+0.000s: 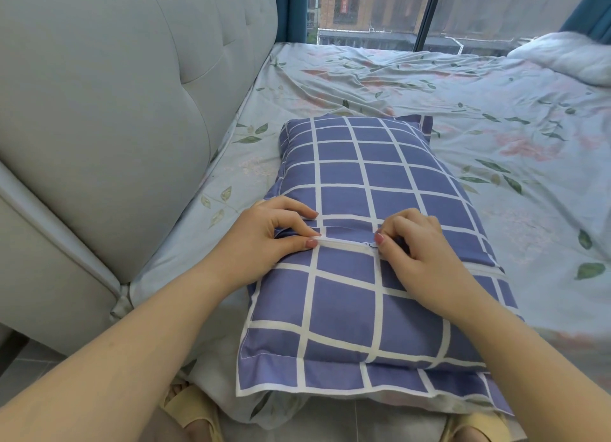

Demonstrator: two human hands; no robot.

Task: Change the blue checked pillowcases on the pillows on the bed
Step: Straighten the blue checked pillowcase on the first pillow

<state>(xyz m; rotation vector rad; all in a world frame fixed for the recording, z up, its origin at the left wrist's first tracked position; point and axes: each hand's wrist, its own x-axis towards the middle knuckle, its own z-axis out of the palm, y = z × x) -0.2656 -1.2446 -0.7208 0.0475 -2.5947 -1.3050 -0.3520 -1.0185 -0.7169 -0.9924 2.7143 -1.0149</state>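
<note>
blue checked pillowcase: 1, stuffed | hands: 2 | left hand pinches cloth beside zip | right hand pinches zip end, pull hidden under fingers

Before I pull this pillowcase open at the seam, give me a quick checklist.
1. Pillowcase lies flat on the bed sheet: ok.
2. Left hand pinches the fabric beside the seam: ok.
3. Right hand pinches at the seam: ok; whether it has a zipper pull, cannot tell.
4. Seam open between the hands: not ok, it looks closed.
5. Fresh pillowcase within reach: cannot tell, none in view.
</note>
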